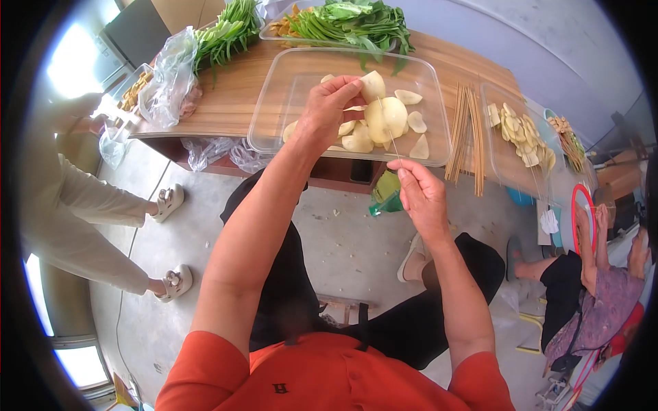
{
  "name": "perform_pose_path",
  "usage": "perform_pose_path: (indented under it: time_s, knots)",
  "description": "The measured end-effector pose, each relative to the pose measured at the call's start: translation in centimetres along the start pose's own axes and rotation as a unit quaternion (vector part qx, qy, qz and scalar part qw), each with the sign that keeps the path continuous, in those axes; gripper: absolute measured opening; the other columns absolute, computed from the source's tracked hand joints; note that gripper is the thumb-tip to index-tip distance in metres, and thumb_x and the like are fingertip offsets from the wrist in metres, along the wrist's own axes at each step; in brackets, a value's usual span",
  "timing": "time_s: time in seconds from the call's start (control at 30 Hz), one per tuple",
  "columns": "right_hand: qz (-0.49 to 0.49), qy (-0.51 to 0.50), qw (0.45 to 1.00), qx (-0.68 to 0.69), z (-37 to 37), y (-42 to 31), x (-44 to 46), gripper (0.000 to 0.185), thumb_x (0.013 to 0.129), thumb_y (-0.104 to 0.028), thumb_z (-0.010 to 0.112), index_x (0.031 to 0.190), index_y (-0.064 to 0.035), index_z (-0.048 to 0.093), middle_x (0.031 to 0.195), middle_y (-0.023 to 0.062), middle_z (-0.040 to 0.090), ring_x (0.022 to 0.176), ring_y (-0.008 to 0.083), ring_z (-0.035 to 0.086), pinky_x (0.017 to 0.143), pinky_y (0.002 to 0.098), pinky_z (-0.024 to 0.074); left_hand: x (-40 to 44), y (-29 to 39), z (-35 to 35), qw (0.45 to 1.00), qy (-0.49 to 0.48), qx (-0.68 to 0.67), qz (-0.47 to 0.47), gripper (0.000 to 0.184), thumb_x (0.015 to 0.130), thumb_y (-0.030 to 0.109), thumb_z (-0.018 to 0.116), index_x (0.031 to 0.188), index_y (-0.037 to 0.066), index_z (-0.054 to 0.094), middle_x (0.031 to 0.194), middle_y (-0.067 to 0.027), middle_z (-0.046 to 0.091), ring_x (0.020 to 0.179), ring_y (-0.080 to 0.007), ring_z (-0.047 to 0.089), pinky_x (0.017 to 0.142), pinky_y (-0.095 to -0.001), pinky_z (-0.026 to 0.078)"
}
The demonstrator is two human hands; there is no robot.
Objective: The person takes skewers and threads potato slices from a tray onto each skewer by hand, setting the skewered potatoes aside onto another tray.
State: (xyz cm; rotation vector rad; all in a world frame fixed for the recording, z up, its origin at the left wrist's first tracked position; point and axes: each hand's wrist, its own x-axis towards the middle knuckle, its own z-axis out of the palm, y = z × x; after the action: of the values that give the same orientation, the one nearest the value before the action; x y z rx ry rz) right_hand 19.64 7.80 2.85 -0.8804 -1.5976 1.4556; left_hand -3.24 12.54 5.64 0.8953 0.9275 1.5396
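Note:
My left hand pinches a pale potato slice between thumb and fingers, above a clear plastic tray. Below and to the right of it, my right hand grips the lower end of a thin bamboo skewer. Large round potato slices sit on the upper part of this skewer, close to the slice in my left hand. More loose potato slices lie in the tray, partly hidden behind my left hand and the skewered slices.
Bare skewers lie right of the tray, beside another container of slices. Leafy greens, green stalks and a plastic bag are along the table's back and left. People are on both sides.

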Motion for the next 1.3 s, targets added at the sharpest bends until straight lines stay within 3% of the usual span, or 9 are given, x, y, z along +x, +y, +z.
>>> perform_pose_path:
  time_s: [0.33, 0.57, 0.67, 0.77, 0.97, 1.07, 1.17, 1.27, 1.3]
  knots:
    - [0.099, -0.045, 0.988, 0.113, -0.6, -0.6, -0.1, 0.02, 0.1, -0.012, 0.05, 0.108, -0.0011, 0.064, 0.061, -0.0066, 0.041, 0.05, 0.0016, 0.035, 0.044, 0.0202, 0.0288, 0.3, -0.9, 0.0, 0.999, 0.038, 0.007, -0.016, 0.017, 0.096, 0.02, 0.059, 0.103, 0.004, 0.063, 0.097, -0.0045, 0.065, 0.09, -0.0135, 0.063, 0.077, -0.0296, 0.054]
    - [0.021, -0.01, 1.0, 0.004, -0.6, 0.2, -0.1, 0.02, 0.1, -0.012, 0.05, 0.108, -0.0014, 0.065, 0.059, -0.0062, 0.039, 0.05, 0.0015, 0.034, 0.045, 0.0201, 0.0286, 0.3, -1.0, 0.0, 0.998, 0.047, 0.035, -0.02, 0.021, 0.097, 0.019, 0.057, 0.107, 0.001, 0.063, 0.103, -0.0086, 0.067, 0.093, -0.0158, 0.065, 0.078, -0.0299, 0.055]
    - [0.112, -0.056, 0.981, 0.145, -0.6, -0.2, -0.2, 0.02, 0.1, -0.012, 0.05, 0.108, -0.0011, 0.064, 0.058, -0.0065, 0.037, 0.049, 0.0012, 0.032, 0.044, 0.0198, 0.0284, 0.2, -1.0, 0.1, 0.998, 0.047, 0.036, -0.025, 0.022, 0.097, 0.019, 0.056, 0.108, 0.0, 0.063, 0.103, -0.0089, 0.067, 0.093, -0.0158, 0.065, 0.078, -0.03, 0.055]
    - [-0.032, 0.019, 0.995, -0.093, -0.1, 0.3, -0.4, 0.022, 0.101, -0.014, 0.048, 0.108, -0.0007, 0.064, 0.056, -0.0068, 0.037, 0.047, 0.0011, 0.032, 0.043, 0.0193, 0.0284, 0.0, -0.9, 0.4, 0.997, 0.049, 0.05, -0.024, 0.023, 0.097, 0.019, 0.056, 0.108, 0.0, 0.063, 0.103, -0.0087, 0.067, 0.093, -0.0156, 0.065, 0.078, -0.0298, 0.055]
    - [0.113, -0.043, 0.986, 0.114, -0.4, -0.6, -0.2, 0.023, 0.101, -0.016, 0.048, 0.109, -0.0003, 0.063, 0.056, -0.0067, 0.037, 0.046, 0.0014, 0.031, 0.042, 0.019, 0.0284, -0.3, -1.1, 0.7, 0.996, 0.063, 0.068, -0.018, 0.024, 0.097, 0.019, 0.057, 0.111, 0.0, 0.063, 0.102, -0.0078, 0.067, 0.092, -0.014, 0.064, 0.077, -0.0287, 0.054]
    - [-0.028, 0.02, 0.996, -0.079, 0.0, 0.2, -0.3, 0.024, 0.101, -0.017, 0.047, 0.109, -0.0005, 0.063, 0.055, -0.0068, 0.036, 0.045, 0.0017, 0.031, 0.042, 0.0189, 0.0287, -0.4, -1.3, 1.0, 0.996, 0.064, 0.055, 0.0, 0.019, 0.096, 0.019, 0.058, 0.106, 0.003, 0.063, 0.097, -0.0055, 0.066, 0.088, -0.0126, 0.063, 0.075, -0.0278, 0.054]
    - [0.12, -0.071, 0.968, 0.208, -0.7, -0.8, -0.1, 0.024, 0.101, -0.016, 0.047, 0.109, -0.0003, 0.063, 0.055, -0.0069, 0.036, 0.045, 0.0021, 0.03, 0.041, 0.0191, 0.0285, -0.3, -1.5, 1.3, 0.994, 0.096, 0.049, 0.013, 0.012, 0.096, 0.017, 0.058, 0.099, 0.006, 0.061, 0.092, -0.0033, 0.064, 0.084, -0.0116, 0.062, 0.073, -0.0273, 0.053]
    - [0.117, -0.046, 0.984, 0.127, -0.5, -0.4, 0.0, 0.023, 0.101, -0.016, 0.047, 0.109, 0.0, 0.062, 0.054, -0.0065, 0.036, 0.044, 0.0023, 0.03, 0.041, 0.0194, 0.0279, -0.3, -1.6, 1.4, 0.992, 0.108, 0.056, 0.009, 0.009, 0.096, 0.016, 0.059, 0.093, 0.008, 0.058, 0.09, -0.0022, 0.062, 0.083, -0.0112, 0.061, 0.071, -0.0272, 0.053]
    - [0.001, -0.007, 0.999, -0.037, -0.2, 0.7, 0.2, 0.025, 0.101, -0.018, 0.046, 0.11, 0.0006, 0.061, 0.054, -0.0065, 0.035, 0.042, 0.0024, 0.028, 0.041, 0.0185, 0.0271, -0.3, -1.6, 1.4, 0.993, 0.108, 0.056, 0.009, 0.009, 0.096, 0.016, 0.059, 0.093, 0.008, 0.058, 0.09, -0.0022, 0.062, 0.083, -0.0112, 0.061, 0.071, -0.0272, 0.053]
